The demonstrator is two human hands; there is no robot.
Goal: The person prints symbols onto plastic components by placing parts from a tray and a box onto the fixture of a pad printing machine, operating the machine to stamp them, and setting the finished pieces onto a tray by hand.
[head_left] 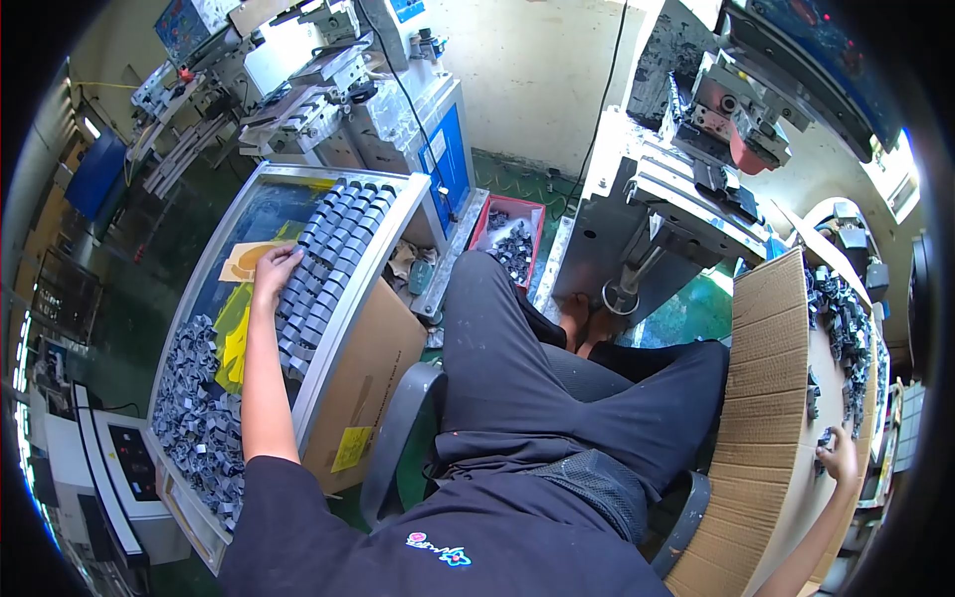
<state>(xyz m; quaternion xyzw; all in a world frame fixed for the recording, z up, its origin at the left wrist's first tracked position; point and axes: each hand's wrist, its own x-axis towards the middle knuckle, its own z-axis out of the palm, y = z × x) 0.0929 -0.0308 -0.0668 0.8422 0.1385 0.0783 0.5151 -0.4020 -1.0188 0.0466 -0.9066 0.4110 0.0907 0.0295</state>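
Note:
My left hand reaches over a framed tray, its fingers pinched at the left edge of neat rows of grey curved plastic pieces. The fingertips appear to grip one grey piece of the outermost row. A heap of loose grey pieces fills the near left part of the tray. Far to the right, my right hand is closed around a small dark plastic piece, above a cardboard surface. More dark plastic pieces lie scattered there, beyond the hand.
A cardboard box stands under the tray. In front of me is a machine with a metal bed. A red bin of small parts sits on the floor between machines. Yellow sheet material lies in the tray. Corrugated cardboard rises at my right.

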